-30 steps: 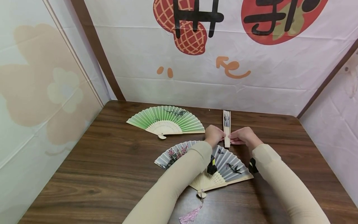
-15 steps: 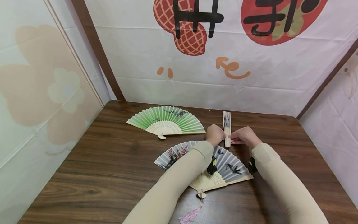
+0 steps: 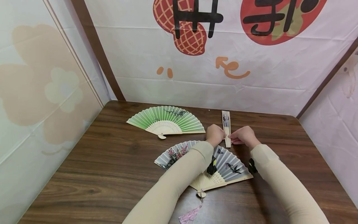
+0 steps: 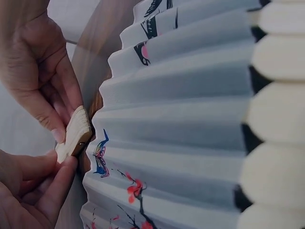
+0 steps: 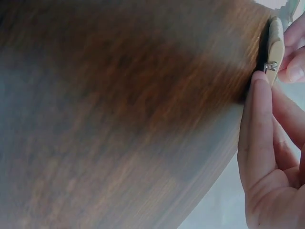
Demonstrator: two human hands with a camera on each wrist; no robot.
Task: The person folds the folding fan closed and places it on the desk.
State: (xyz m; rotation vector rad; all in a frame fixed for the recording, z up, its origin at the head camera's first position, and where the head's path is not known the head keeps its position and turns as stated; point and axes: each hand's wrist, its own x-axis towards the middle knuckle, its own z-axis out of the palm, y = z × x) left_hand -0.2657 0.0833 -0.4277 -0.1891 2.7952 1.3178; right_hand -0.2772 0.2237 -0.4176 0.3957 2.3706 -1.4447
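Note:
A closed folding fan (image 3: 226,123) lies lengthwise at the back right of the table, its pale ribs toward the person and its patterned end toward the wall. My left hand (image 3: 215,135) pinches its left side near the pivot end. From the other side, my right hand (image 3: 244,136) pinches it between thumb and fingers. In the left wrist view both hands meet at the blunt end of the ribs (image 4: 76,131). A small metal pivot (image 5: 271,66) shows in the right wrist view. Below the left forearm a grey open fan (image 3: 232,163) with flowers and birds is partly covered.
Left of the hands, a green open fan (image 3: 167,119) lies near the back edge. A pink tassel (image 3: 190,215) hangs from the grey fan toward the front. Printed cloth walls (image 3: 134,62) border the brown wooden table (image 3: 92,168).
The closed fan has turned slightly, its far end shifting left and its near end a little right. Both hands keep their hold on it; the two open fans have not moved.

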